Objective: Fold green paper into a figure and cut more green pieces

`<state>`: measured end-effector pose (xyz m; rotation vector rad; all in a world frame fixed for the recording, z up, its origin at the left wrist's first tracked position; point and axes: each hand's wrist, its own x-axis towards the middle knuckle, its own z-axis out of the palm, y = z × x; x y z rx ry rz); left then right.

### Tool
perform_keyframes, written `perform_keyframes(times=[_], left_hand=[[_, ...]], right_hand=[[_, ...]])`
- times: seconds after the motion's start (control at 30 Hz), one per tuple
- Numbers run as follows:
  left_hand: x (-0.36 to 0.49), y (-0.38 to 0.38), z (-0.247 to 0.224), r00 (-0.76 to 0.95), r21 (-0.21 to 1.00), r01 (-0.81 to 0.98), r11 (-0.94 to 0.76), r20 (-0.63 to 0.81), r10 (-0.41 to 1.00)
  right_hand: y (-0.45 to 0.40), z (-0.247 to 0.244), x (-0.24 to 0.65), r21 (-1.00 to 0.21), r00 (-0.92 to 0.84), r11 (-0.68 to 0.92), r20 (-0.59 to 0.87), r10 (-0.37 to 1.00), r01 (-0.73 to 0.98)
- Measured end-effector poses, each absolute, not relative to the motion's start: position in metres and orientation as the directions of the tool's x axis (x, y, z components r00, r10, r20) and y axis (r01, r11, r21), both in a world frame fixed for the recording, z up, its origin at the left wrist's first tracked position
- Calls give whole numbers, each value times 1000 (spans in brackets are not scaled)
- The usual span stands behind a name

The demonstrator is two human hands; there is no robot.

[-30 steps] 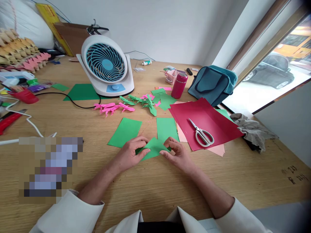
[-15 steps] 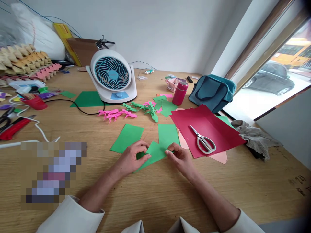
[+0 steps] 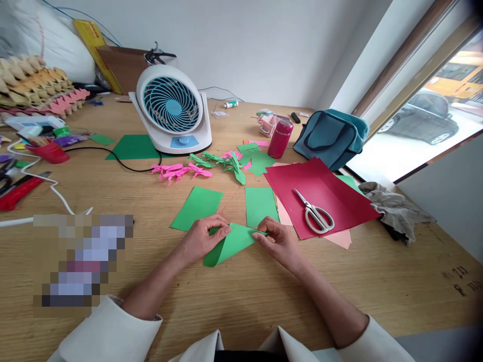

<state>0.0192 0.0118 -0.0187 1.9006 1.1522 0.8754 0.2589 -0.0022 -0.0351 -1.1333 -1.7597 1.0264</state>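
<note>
A piece of green paper point(image 3: 234, 243) is held between my two hands just above the table, its lower left part curled over. My left hand point(image 3: 204, 238) pinches its upper left edge between thumb and fingers. On the other side, my right hand point(image 3: 277, 240) grips the right corner with thumb and forefinger. Behind the hands lie two flat green sheets, one on the left point(image 3: 198, 207) and one on the right point(image 3: 261, 205). Folded pink paper shapes point(image 3: 181, 172) and green ones point(image 3: 236, 168) are heaped farther back.
White-handled scissors point(image 3: 317, 216) rest on dark red sheets point(image 3: 339, 193) at the right. Behind them stand a red flask point(image 3: 280, 138) and a teal bag point(image 3: 332, 138). A white fan point(image 3: 175, 108) stands at the back, a red container of sticks point(image 3: 49, 151) at the left.
The held green paper has been turned and bent, its lower left part now curling over. Both hands still pinch it, shifted only slightly. The camera view has tilted a little.
</note>
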Motion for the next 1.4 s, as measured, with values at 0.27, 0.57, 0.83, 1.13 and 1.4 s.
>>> perform_keyframes(times=[0.27, 0.57, 0.83, 1.13, 1.4], left_hand=[[26, 8, -17, 314, 844, 385, -374, 262, 913], [27, 5, -15, 288, 855, 356, -378, 284, 915], [29, 3, -17, 260, 858, 350, -377, 297, 919], [29, 5, -27, 227, 852, 367, -372, 306, 924], [30, 2, -24, 193, 838, 377, -395, 345, 918]], right_hand=[[-5, -31, 256, -898, -331, 307, 200, 922, 314], [-3, -37, 256, -956, -277, 220, 162, 947, 195], [0, -49, 255, -994, -227, 101, 90, 970, 39], [0, -57, 251, -999, -165, 32, 34, 986, -13], [3, -46, 248, -993, -114, 8, 22, 993, -122]])
